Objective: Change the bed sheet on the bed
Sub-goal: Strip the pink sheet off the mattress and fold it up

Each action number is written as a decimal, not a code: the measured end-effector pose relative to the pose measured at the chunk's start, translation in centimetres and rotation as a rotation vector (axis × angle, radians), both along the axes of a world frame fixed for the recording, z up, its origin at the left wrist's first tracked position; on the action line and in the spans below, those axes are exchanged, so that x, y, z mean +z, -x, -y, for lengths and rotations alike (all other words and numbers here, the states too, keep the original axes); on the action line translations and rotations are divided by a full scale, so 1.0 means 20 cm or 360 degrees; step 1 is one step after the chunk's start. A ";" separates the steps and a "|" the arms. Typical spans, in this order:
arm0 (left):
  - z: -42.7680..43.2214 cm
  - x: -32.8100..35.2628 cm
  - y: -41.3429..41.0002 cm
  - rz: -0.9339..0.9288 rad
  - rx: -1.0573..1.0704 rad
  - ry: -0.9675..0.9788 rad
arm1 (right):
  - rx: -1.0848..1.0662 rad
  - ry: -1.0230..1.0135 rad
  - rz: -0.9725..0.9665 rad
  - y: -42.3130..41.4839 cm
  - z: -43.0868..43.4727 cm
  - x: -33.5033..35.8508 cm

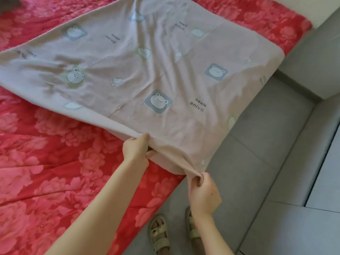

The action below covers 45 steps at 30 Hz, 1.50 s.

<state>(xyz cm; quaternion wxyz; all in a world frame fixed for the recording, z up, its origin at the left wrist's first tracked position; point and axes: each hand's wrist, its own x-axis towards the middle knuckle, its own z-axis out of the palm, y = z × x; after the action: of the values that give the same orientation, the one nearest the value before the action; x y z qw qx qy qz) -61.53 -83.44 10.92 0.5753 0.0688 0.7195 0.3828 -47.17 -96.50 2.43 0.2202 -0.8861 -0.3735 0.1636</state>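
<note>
A pale pink bed sheet (pixel 147 70) printed with bear faces and the words "Keep living" lies spread diagonally over a bed covered in a red floral sheet (pixel 46 162). Its near corner is lifted off the bed. My left hand (pixel 137 150) grips the sheet's near edge above the bed's side. My right hand (pixel 204 192) pinches the bunched corner of the same sheet, out over the floor beside the bed. The pink sheet's right side hangs over the bed's edge.
Grey tiled floor (pixel 266 162) runs along the bed's right side. My feet in beige sandals (pixel 160 234) stand close to the bed. A grey step or ledge (pixel 312 61) and a pale wall rise at the upper right.
</note>
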 end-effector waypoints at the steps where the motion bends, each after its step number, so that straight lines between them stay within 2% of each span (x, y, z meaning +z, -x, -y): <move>1: -0.04 0.00 -0.02 -0.0030 -0.0019 -0.0009 | -0.0034 0.0083 -0.0064 -0.07 0.02 -0.02; 5: -0.18 -0.04 -0.11 -0.0158 -0.0094 -0.0027 | 0.0006 0.0153 -0.0022 -0.38 0.07 0.00; 8: -0.28 -0.18 -0.06 -0.0136 -0.0019 0.0093 | 0.0256 0.0106 0.0140 -0.65 -0.03 0.21; 10: -0.37 -0.28 -0.02 -0.0137 -0.0039 0.0103 | 0.0453 0.0249 0.0072 -0.84 -0.13 0.33; 13: -0.50 -0.30 0.07 -0.0439 0.0211 0.0148 | 0.0543 0.0420 -0.0271 -1.05 -0.28 0.41; 15: -0.63 -0.29 0.06 -0.0652 0.0364 0.0078 | 0.0466 0.0352 -0.0594 -1.20 -0.38 0.40; 16: -0.71 -0.27 0.03 -0.0748 0.0353 -0.0045 | 0.0402 0.0292 -0.0763 -1.29 -0.43 0.38; 18: -0.92 -0.20 -0.07 -0.1026 0.0123 -0.0234 | 0.0243 0.0123 -0.1096 -1.44 -0.53 0.35; 20: -1.18 -0.11 -0.26 -0.1143 -0.0085 -0.0343 | -0.0055 -0.0082 -0.1405 -1.61 -0.65 0.30; 23: -1.55 0.02 -0.61 -0.1310 -0.0150 -0.0462 | -0.0478 -0.0324 -0.1659 -1.89 -0.89 0.26; 26: -1.86 0.11 -1.03 -0.1337 -0.0196 -0.0574 | -0.0643 -0.0457 -0.1649 -2.20 -1.14 0.25; 29: -2.16 0.11 -1.35 -0.1264 -0.0215 -0.0555 | -0.0758 -0.0568 -0.1602 -2.48 -1.39 0.25; 34: -2.54 0.16 -1.92 -0.1325 -0.0346 -0.0632 | -0.0958 -0.0810 -0.1599 -2.91 -1.79 0.23; 40: -3.09 0.06 -2.50 -0.1398 -0.0545 -0.0685 | -0.1149 -0.0791 -0.1560 -3.35 -2.19 0.06; 45: -3.57 -0.23 -2.79 -0.1462 -0.0876 -0.0482 | -0.1257 -0.0657 -0.1591 -3.59 -2.51 -0.21</move>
<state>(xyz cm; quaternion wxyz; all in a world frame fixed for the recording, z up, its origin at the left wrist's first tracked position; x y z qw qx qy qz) -5.74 -12.06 6.28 0.2649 0.4960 0.7887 0.2483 24.63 -46.34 -1.85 0.5752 -0.7136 0.1023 0.3866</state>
